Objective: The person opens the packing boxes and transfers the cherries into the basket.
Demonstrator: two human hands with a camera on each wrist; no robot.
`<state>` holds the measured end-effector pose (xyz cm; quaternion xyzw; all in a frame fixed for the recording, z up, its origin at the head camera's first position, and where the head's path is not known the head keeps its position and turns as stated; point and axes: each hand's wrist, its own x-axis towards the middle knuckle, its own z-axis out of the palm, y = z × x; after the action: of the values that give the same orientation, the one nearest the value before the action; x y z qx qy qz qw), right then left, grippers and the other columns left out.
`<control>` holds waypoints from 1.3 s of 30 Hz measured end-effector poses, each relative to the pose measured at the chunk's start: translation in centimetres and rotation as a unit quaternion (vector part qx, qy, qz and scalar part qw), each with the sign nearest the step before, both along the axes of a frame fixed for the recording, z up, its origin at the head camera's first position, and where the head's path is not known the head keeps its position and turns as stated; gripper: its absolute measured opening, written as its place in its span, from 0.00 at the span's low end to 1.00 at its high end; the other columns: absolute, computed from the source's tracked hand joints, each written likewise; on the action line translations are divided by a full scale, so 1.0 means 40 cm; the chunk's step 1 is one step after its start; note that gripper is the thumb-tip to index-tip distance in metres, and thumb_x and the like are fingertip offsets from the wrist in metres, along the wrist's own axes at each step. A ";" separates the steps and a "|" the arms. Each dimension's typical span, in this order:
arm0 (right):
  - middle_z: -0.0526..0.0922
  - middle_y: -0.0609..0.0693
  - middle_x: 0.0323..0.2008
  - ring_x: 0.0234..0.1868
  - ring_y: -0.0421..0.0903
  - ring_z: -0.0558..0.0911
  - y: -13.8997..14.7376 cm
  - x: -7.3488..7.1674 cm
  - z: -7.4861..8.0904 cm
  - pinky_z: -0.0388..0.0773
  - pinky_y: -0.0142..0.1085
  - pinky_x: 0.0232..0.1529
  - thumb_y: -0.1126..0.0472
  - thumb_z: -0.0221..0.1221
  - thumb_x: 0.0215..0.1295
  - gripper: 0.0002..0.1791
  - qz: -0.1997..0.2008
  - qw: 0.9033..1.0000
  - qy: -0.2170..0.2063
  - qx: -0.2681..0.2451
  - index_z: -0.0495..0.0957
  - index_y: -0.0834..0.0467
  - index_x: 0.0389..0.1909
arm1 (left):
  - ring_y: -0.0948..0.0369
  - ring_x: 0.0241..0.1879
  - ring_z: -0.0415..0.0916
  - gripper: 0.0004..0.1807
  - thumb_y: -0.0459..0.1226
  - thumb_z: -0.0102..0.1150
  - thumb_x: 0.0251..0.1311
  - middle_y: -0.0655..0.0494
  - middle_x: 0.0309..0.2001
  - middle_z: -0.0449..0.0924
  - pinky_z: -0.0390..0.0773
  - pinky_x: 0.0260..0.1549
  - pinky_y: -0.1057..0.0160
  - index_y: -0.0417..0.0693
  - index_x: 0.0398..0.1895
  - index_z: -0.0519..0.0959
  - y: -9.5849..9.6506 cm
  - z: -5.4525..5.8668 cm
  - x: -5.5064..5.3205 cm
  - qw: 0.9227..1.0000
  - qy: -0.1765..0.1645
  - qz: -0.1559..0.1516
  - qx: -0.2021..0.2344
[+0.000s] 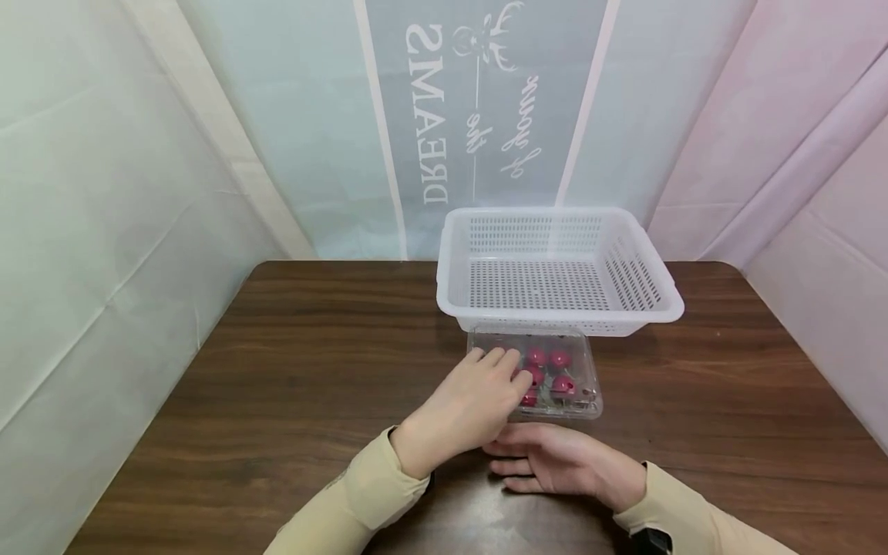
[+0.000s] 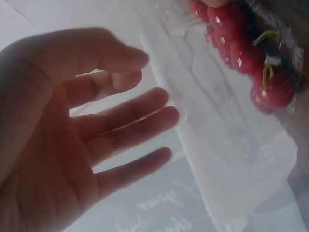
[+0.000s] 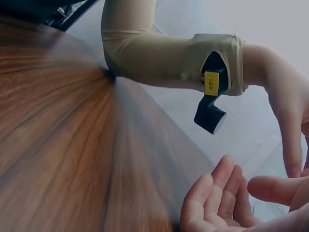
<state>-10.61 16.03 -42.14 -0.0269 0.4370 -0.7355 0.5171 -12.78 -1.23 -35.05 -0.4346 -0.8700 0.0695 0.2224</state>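
Note:
A clear plastic box (image 1: 593, 385) holding several red cherries (image 1: 559, 358) lies on the table, close against the basket's front. Over the box's left part is my left hand (image 1: 479, 393), hiding some of the fruit. In the left wrist view this hand (image 2: 72, 111) has its fingers spread with nothing between them, and the cherries (image 2: 244, 55) show green stems. My right hand (image 1: 562, 462) is just in front of the box, palm turned up and holding nothing. Its fingers are loosely bent in the right wrist view, where the right hand (image 3: 219, 212) appears below the left hand (image 3: 285, 104).
A white slotted plastic basket (image 1: 562, 316) stands at the back of the dark wooden table (image 1: 333, 347). Pale cloth hangs behind it, with a grey printed panel (image 1: 499, 100). Light curtains (image 1: 104, 193) border the sides. A black wrist device (image 3: 211, 116) hangs from the left sleeve.

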 end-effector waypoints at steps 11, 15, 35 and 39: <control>0.78 0.42 0.48 0.49 0.40 0.80 0.078 0.000 -0.001 0.75 0.35 0.53 0.58 0.42 0.74 0.13 0.026 0.999 0.027 -0.010 0.73 0.50 0.50 | 0.62 0.37 0.71 0.06 0.35 0.52 0.59 0.61 0.36 0.74 0.68 0.35 0.66 0.56 0.34 0.77 0.059 -0.015 -0.005 0.993 0.046 -0.084 0.065; 0.78 0.44 0.48 0.48 0.40 0.80 0.106 0.001 0.003 0.76 0.35 0.51 0.58 0.42 0.74 0.13 0.032 0.998 0.044 0.006 0.73 0.51 0.50 | 0.62 0.37 0.70 0.07 0.33 0.52 0.58 0.61 0.36 0.74 0.67 0.35 0.67 0.55 0.33 0.78 0.079 -0.027 -0.009 0.992 0.046 -0.094 0.073; 0.83 0.50 0.47 0.45 0.41 0.83 0.250 -0.041 0.027 0.79 0.35 0.46 0.62 0.46 0.72 0.15 0.079 0.978 0.161 0.105 0.78 0.62 0.50 | 0.65 0.40 0.71 0.06 0.42 0.51 0.61 0.66 0.35 0.73 0.66 0.37 0.70 0.63 0.31 0.78 0.157 -0.042 -0.007 0.990 0.058 -0.121 0.034; 0.85 0.51 0.43 0.42 0.42 0.84 0.274 -0.060 0.030 0.80 0.34 0.43 0.61 0.51 0.69 0.15 0.081 0.956 0.230 0.164 0.79 0.66 0.47 | 0.66 0.38 0.71 0.04 0.41 0.54 0.59 0.66 0.33 0.72 0.66 0.35 0.69 0.62 0.30 0.77 0.166 -0.044 -0.006 0.990 0.056 -0.122 0.031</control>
<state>-12.99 26.98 -40.93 -0.1455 0.6550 -0.5833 0.4578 -13.01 5.43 -36.80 -0.5259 -0.7983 0.0392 0.2908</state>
